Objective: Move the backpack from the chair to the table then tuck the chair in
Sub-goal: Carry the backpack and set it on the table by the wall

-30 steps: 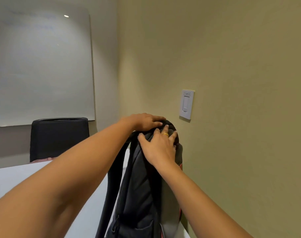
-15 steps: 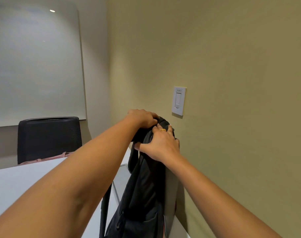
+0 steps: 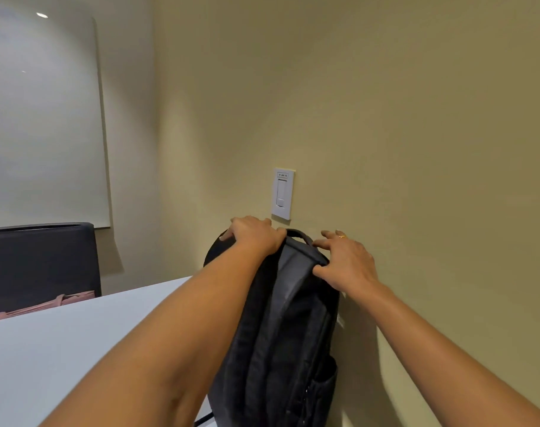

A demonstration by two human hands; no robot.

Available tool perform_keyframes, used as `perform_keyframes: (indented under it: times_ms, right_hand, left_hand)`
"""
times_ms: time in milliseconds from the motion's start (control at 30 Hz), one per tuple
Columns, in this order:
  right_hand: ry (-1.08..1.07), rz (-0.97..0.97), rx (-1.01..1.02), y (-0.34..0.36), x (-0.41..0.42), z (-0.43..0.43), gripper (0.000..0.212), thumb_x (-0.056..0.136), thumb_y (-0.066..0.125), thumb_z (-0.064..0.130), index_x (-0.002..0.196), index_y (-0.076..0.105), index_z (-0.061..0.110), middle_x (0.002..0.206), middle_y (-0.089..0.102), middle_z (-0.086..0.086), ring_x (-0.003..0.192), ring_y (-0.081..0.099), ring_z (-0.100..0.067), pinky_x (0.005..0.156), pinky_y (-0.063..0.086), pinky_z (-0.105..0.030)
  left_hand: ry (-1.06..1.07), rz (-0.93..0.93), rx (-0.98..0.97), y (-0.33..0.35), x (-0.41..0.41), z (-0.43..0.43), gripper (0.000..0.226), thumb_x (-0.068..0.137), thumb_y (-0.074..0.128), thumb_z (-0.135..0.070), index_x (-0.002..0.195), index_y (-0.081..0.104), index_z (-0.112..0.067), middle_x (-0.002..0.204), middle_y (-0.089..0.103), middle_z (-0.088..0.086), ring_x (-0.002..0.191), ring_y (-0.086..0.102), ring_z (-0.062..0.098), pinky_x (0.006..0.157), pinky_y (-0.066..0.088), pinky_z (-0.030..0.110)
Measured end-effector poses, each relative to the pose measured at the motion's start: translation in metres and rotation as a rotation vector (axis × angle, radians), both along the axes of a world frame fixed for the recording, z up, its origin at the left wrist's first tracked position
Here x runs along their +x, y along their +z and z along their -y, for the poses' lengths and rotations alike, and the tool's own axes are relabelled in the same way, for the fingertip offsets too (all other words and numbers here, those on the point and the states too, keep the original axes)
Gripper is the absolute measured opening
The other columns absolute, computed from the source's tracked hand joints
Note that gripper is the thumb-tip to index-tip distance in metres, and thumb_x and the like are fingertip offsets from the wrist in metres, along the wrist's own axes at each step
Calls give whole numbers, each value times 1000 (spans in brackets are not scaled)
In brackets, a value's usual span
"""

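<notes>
Two steps make up our job, and we judge the first nearly done. On the left a dark chair (image 3: 40, 260) stands at the desk's (image 3: 77, 340) far side. Our left hand (image 3: 253, 234) curls over the backpack (image 3: 281, 334), which stands upright on the desk by the wall; our right hand (image 3: 345, 261) lies spread on its top. Tucking our chair, unseen, remains.

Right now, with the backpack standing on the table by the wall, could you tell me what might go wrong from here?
1. The backpack stands upright and narrow at the table edge beside the wall; once the left hand and right hand let go, it may tip or slide off.
2. Its top sits just below the wall switch, so a nudge could knock the switch.
</notes>
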State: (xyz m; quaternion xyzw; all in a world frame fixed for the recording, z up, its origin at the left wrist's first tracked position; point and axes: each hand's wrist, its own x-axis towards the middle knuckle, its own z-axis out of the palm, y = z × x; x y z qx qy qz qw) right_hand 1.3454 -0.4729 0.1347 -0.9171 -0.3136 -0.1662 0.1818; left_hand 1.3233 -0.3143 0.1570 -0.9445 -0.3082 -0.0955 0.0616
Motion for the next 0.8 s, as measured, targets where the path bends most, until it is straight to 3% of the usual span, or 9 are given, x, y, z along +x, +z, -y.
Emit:
perform_keyframes:
  times_ms: [100, 200, 300, 400, 467, 533, 633, 733, 800]
  right_hand:
    - [-23, 67, 38, -9, 18, 9, 43, 83, 53, 16, 124, 57, 27, 146, 41, 5, 139, 27, -17, 102, 36, -37]
    - [16, 38, 33, -19, 25, 8, 39, 88, 48, 12, 125, 55, 21, 138, 50, -2, 135, 34, -21, 98, 39, -35]
    - [39, -109, 106, -15, 20, -1, 31, 87, 43, 11, 112, 61, 12, 117, 62, -14, 108, 54, -31, 78, 44, -33]
    - [2, -148, 232, -5, 8, -16, 29, 91, 39, 20, 102, 63, 8, 107, 65, -16, 96, 56, -32, 66, 36, -31]
    - [-28, -92, 203, -7, 0, -29, 36, 92, 41, 32, 114, 58, 9, 121, 59, -14, 111, 52, -30, 78, 41, -34]
    - [-50, -24, 62, -17, -1, -43, 58, 92, 40, 44, 137, 37, 9, 145, 40, -10, 135, 31, -25, 103, 32, -45]
    - [-93, 120, -39, -32, 13, -51, 72, 91, 37, 52, 146, 17, 11, 154, 20, -6, 143, 9, -23, 110, 17, -55]
    - [-123, 266, -94, -44, 30, -49, 74, 89, 41, 52, 146, 19, 8, 154, 23, -9, 144, 9, -26, 110, 11, -59]
    - [-150, 377, -104, -50, 36, -49, 75, 81, 55, 51, 138, 40, 4, 143, 44, -12, 138, 30, -29, 105, 22, -63]
  left_hand:
    - [-35, 90, -100, -13, 11, 4, 60, 96, 14, -52, 143, 30, -18, 146, 33, 20, 132, 29, 43, 98, 32, 66]
    - [-113, 205, -252, -25, 15, -1, 63, 94, 13, -59, 146, 22, -23, 157, 12, 13, 143, 8, 36, 104, 14, 70]
    - [-185, 306, -362, -36, 19, -10, 65, 92, 14, -63, 147, 20, -29, 159, 3, 7, 145, -3, 31, 106, 5, 69]
    - [-223, 364, -409, -44, 23, -14, 63, 92, 15, -64, 147, 17, -34, 159, 0, 5, 145, -7, 29, 107, 2, 69]
    - [-245, 387, -421, -47, 26, -14, 61, 93, 18, -62, 147, 15, -35, 159, 0, 5, 145, -9, 29, 106, 1, 69]
    - [-265, 403, -428, -49, 30, -15, 59, 94, 20, -59, 147, 14, -35, 159, -1, 6, 144, -10, 30, 105, 1, 70]
    - [-292, 416, -365, -59, 34, -21, 59, 94, 21, -58, 148, 9, -37, 159, -1, 3, 145, -10, 25, 106, 2, 68]
    - [-328, 422, -301, -72, 40, -26, 59, 94, 21, -58, 147, 1, -41, 159, -6, -1, 145, -13, 21, 108, 1, 67]
    - [-342, 435, -304, -75, 44, -26, 60, 94, 21, -58, 147, -2, -41, 159, -8, -1, 144, -15, 20, 108, -1, 66]
